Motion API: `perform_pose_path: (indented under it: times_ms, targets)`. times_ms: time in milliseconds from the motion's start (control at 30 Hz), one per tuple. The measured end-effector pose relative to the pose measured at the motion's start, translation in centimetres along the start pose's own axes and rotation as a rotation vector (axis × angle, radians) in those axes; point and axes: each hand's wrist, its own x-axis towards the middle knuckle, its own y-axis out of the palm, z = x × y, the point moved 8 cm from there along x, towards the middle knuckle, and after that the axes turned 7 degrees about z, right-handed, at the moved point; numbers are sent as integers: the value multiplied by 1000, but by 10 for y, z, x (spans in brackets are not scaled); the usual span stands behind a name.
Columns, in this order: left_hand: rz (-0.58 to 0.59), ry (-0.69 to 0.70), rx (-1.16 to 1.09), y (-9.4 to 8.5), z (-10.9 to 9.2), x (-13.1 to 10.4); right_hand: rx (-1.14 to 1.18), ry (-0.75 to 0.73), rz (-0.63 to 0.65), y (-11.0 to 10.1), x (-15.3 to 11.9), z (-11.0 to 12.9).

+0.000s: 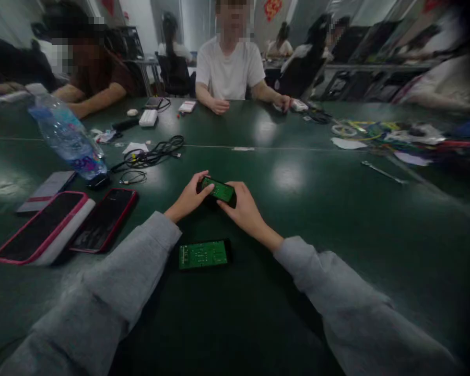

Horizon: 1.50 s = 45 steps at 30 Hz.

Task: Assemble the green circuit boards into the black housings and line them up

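Observation:
Between my two hands is a green circuit board set in a black casing [222, 191], tilted a little above the dark green table [337, 250]. My left hand [194, 193] grips its left end, the thumb lying over the board's face. At the opposite end my right hand [245, 206] is closed around the casing's edge and corner. A second green circuit board [203, 254], also in a black casing, lies flat on the table nearer to me, below my hands. The undersides of the held casing and some fingertips are hidden.
At left are two red-edged phones [43, 227] [105, 219], a grey notebook [47, 190] and a leaning water bottle [68, 136]. Black cables [152, 155] lie beyond. A wrench [384, 172] and tangled wires [391, 133] are at right. A person in a white shirt [230, 68] sits opposite.

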Motion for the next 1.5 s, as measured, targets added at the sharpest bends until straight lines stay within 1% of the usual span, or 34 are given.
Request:
perform_pose_path:
  times_ms: [133,233,400,500,567,767,1000,1233,1500]
  targets:
    - [7,-3,-6,-1,4,1,61,8,-19,-2,1,-4]
    - [25,-9,6,-2,2,1,124,45,-33,-3,0,-10]
    - [40,-1,38,-2,-6,0,306,162,-42,1,1,-28]
    - [44,4,26,-2,-7,0,424,247,-57,5,2,-41]
    - [43,6,27,-2,-7,-1,466,268,-39,7,3,-45]
    - [37,2,20,-3,-9,-1,464,262,-1,6,3,-41]
    - [37,17,-6,-2,-11,-1,455,214,-58,2,2,-36]
    - [-10,-53,-161,-5,-5,0,499,216,-96,-1,2,-38]
    - [22,-74,-174,-2,-4,0,504,229,-104,-4,0,-40]
